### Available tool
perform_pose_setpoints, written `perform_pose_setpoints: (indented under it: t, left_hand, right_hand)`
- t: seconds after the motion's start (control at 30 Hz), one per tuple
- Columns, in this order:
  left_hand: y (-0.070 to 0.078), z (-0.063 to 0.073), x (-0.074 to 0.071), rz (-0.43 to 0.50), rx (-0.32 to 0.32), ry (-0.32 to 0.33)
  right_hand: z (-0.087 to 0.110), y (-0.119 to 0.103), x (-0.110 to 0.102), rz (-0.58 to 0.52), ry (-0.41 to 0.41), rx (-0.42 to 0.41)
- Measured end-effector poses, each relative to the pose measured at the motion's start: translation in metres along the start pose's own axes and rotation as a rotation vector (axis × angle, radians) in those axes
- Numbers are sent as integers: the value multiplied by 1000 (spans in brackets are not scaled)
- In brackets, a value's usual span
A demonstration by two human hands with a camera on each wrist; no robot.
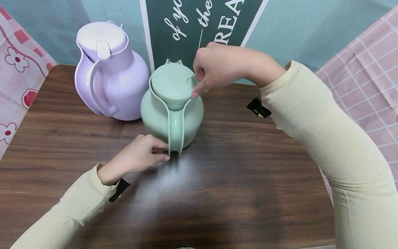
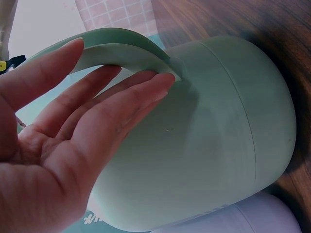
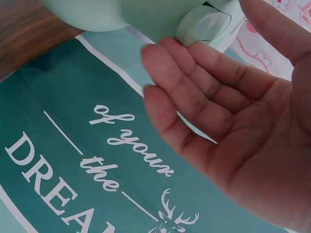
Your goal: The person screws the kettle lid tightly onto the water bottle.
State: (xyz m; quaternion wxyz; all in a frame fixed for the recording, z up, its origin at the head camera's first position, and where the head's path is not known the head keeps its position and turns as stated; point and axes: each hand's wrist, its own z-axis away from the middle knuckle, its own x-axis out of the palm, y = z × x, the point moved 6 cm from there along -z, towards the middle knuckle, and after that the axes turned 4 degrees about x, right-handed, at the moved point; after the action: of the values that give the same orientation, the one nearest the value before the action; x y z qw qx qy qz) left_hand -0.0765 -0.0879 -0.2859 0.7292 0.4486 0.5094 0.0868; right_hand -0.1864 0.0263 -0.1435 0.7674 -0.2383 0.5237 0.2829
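A pale green vacuum jug [image 1: 149, 107] stands upright on the table, its handle [image 1: 176, 129] toward me. My left hand [image 1: 140, 154] is at the handle's lower end, thumb on the outer side and fingers against the inner side; the left wrist view shows the fingers [image 2: 146, 90] beside the jug's body. On top sits the round lid [image 1: 171, 81], its tab [image 3: 204, 24] pointing right, out of line with the handle. Bent over the lid's right side, my right hand [image 1: 222, 64] pinches that tab between thumb and fingers; its palm shows in the right wrist view.
Left of the green jug, close beside it, stands a lavender jug [image 1: 127, 79] with its lid on. Both stand on a dark wood table [image 1: 242, 166]. Behind hangs a blue-green cloth [image 1: 298, 31] with a lettered dark panel [image 3: 58, 111]. Patterned pink cloths flank the table.
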Motion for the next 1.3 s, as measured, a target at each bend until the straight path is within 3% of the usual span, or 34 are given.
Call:
perform_pose_setpoints:
  t: [0.2,0.53,1.3]
  left_hand:
    - [0,0,0,6,-3,-1]
    - [0,-1,0,7,2,1]
    - [-2,-1,0,27,-8,-3]
  right_hand:
    - [-2,1,2,6,-32,-12]
    - [1,-6,3,15,2,0]
    - [1,-12,5,12,11,158]
